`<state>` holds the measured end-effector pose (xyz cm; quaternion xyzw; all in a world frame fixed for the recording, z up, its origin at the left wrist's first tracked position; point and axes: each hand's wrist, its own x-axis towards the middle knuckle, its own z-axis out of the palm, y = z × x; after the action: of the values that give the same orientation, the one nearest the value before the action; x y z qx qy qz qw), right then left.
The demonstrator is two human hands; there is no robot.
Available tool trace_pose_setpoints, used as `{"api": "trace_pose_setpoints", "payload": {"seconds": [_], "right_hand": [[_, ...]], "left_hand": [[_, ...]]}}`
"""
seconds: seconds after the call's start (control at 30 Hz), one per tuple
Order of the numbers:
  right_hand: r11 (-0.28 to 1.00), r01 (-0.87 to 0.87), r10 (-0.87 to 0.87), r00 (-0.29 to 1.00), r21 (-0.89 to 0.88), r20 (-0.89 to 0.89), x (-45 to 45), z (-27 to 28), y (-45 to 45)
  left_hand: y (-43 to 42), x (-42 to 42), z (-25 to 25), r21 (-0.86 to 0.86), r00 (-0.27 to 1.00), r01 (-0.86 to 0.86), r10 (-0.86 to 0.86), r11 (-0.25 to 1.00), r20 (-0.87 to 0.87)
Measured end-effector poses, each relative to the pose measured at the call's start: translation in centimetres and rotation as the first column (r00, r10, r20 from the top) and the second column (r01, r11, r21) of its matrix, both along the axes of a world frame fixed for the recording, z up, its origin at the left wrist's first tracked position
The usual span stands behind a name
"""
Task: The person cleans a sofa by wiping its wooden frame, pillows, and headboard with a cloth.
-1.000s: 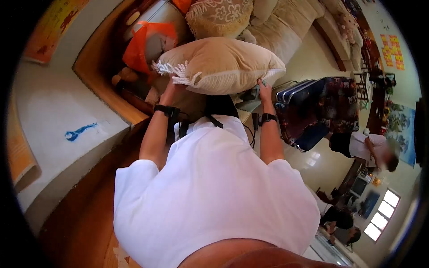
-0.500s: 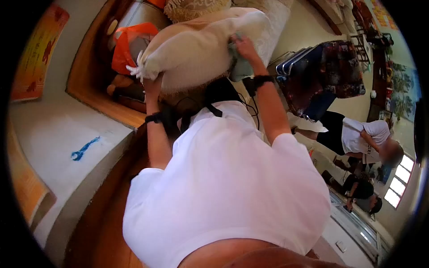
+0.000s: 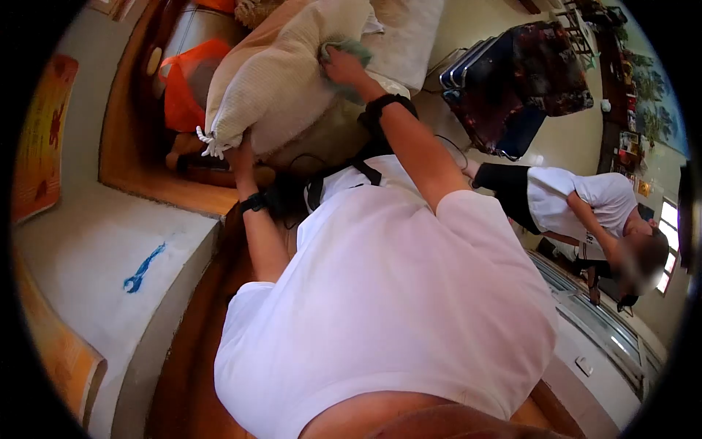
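A large cream ribbed cushion (image 3: pixel 270 80) with a white tassel (image 3: pixel 212 143) at its corner stands tilted in front of me. My left hand (image 3: pixel 240 155) grips its lower edge beside that tassel, with the fingers partly hidden behind the fabric. On the cushion's right side, my right hand (image 3: pixel 345 67) is closed on a grey-green cloth (image 3: pixel 355 50), which touches the cushion's surface. Part of the cloth hangs below the hand.
An orange plastic bag (image 3: pixel 183 102) lies left of the cushion, by the wooden frame (image 3: pixel 113 157). A pale seat pad (image 3: pixel 409 36) is behind. Rightward stand stacked dark patterned chairs (image 3: pixel 512 88) and a person in a white shirt (image 3: pixel 578 197). A white ledge (image 3: pixel 168 219) runs along my left.
My right hand has moved left with the cloth across the cushion. The cushion is tilted more upright, and my left hand keeps hold of its lower edge. The view has shifted slightly.
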<state>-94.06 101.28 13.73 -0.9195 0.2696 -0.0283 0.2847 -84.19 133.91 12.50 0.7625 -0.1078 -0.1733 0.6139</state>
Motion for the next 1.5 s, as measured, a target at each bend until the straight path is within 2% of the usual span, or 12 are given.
{"api": "trace_pose_setpoints", "payload": {"seconds": [0.2, 0.4, 0.5, 0.57, 0.77, 0.87, 0.93, 1.1, 1.3, 1.4, 1.47, 1.5], "right_hand": [[0.998, -0.044, 0.038, 0.988, 0.043, 0.15, -1.8, -3.2, -0.4], [0.976, -0.082, 0.081, 0.997, 0.199, 0.015, -0.3, -2.2, -1.5], [0.963, -0.263, 0.245, 0.947, 0.061, 0.21, 1.4, -4.5, -3.3], [0.874, -0.436, 0.448, 0.894, 0.215, -0.005, 3.2, -2.2, -5.3], [0.734, -0.654, 0.641, 0.756, 0.181, 0.131, 5.6, -1.3, -10.2], [0.72, -0.673, 0.662, 0.739, 0.166, 0.124, 2.6, 3.2, -14.6], [0.78, -0.589, 0.592, 0.804, 0.211, 0.058, 1.5, 2.3, -17.3], [0.698, -0.697, 0.585, 0.688, 0.165, 0.429, 1.0, 0.3, -25.7], [0.756, -0.653, 0.646, 0.755, 0.041, 0.111, 6.8, 0.6, -34.3], [0.735, -0.675, 0.677, 0.736, -0.059, 0.013, 8.0, -2.5, -37.0], [0.782, -0.622, 0.623, 0.782, -0.025, 0.032, 6.7, -3.7, -37.8], [0.803, -0.596, 0.596, 0.803, 0.027, 0.006, 6.3, -4.5, -38.2]], "left_hand": [[-1.7, -0.6, -0.3, -0.009, 0.992, -0.073, 0.072, 0.997, -0.099], [-2.7, -1.7, 0.3, 0.044, 0.994, -0.102, 0.1, 0.994, 0.05], [-3.3, -2.8, 0.0, -0.055, 0.952, -0.269, 0.274, 0.962, 0.136], [-2.9, -2.7, -1.4, 0.172, 0.946, -0.322, 0.321, 0.931, 0.037], [-9.2, -12.2, 5.4, 0.294, 0.806, -0.51, 0.568, 0.808, -0.165], [-7.7, -16.3, -1.4, 0.285, 0.847, -0.442, 0.5, 0.85, -0.177], [-11.6, -14.5, 6.9, 0.322, 0.152, -0.653, 0.535, 0.685, -0.831], [-14.8, -18.5, 2.3, 0.47, 0.788, -0.128, 0.378, 0.873, -0.487], [-24.4, -20.2, 5.0, 0.726, 0.6, -0.079, 0.614, 0.683, -0.513], [-15.0, -22.3, -9.0, 0.054, 0.96, 0.018, -0.002, 0.998, -0.28], [-21.7, -20.6, -5.8, 0.651, 0.91, 0.193, 0.115, 0.734, -0.399], [-20.7, -23.4, -10.5, 0.435, 0.867, -0.079, 0.277, 0.897, -0.414]]}}
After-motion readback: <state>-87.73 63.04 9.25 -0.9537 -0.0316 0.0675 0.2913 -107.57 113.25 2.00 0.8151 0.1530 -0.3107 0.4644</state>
